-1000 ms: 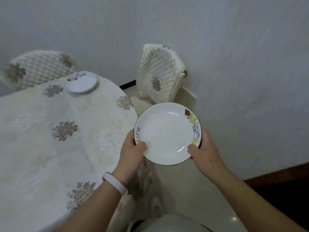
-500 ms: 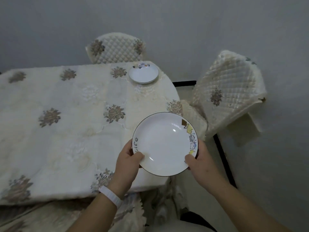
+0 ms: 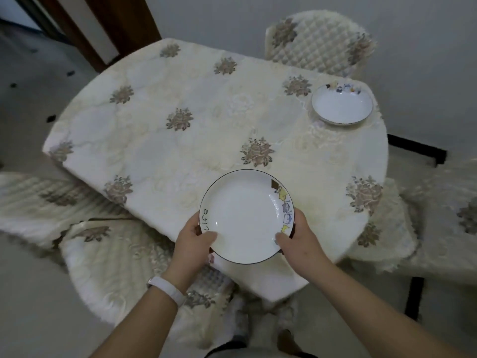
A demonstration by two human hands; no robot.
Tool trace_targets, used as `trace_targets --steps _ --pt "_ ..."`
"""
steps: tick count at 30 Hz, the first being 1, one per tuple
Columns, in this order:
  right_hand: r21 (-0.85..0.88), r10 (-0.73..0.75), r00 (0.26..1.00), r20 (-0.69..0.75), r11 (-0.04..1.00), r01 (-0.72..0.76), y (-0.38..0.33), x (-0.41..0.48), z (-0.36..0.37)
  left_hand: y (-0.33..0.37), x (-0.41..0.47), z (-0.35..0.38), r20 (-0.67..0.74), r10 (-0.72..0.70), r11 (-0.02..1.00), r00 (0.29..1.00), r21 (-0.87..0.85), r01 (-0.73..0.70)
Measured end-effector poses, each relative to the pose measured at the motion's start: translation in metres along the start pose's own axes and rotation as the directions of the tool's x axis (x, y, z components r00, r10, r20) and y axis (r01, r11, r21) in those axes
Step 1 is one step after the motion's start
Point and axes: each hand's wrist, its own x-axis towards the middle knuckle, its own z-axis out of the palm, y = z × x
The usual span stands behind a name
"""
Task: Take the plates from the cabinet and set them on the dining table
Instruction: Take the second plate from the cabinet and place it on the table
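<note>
I hold a white plate (image 3: pixel 245 215) with a dark rim, the word "Life" on its left and cartoon figures on its right. My left hand (image 3: pixel 192 241) grips its near-left edge, thumb on the rim. My right hand (image 3: pixel 299 241) grips its near-right edge the same way. The plate hovers level over the near edge of the dining table (image 3: pixel 180 99), which wears a cream cloth with brown flower motifs. A second matching plate (image 3: pixel 342 104) rests on the table at its far right.
Quilted chairs surround the table: one behind the far plate (image 3: pixel 320 40), one at the right (image 3: pixel 444 215), one at the near left (image 3: pixel 108 267) below my left arm. A dark wooden door frame (image 3: pixel 103 27) stands at the far left.
My view has swung left and over the table. The held plate has moved from beside the table's corner to above its near edge. Both hands keep the same grip.
</note>
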Motion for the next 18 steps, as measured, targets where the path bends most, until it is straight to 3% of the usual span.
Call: trace_targets --steps 7,18 --pt "-0.096 -0.003 0.991 0.131 0.995 0.015 -0.001 0.048 0.048 -0.022 0.023 -0.035 -0.131 -0.052 0.997 0.990 -0.055 0.045" --pt "-0.229 0.089 0.991 0.105 0.971 -0.063 0.016 0.090 0.073 -0.068 0.073 -0.046 -0.096 -0.146 0.986 0.985 0.072 0.153"
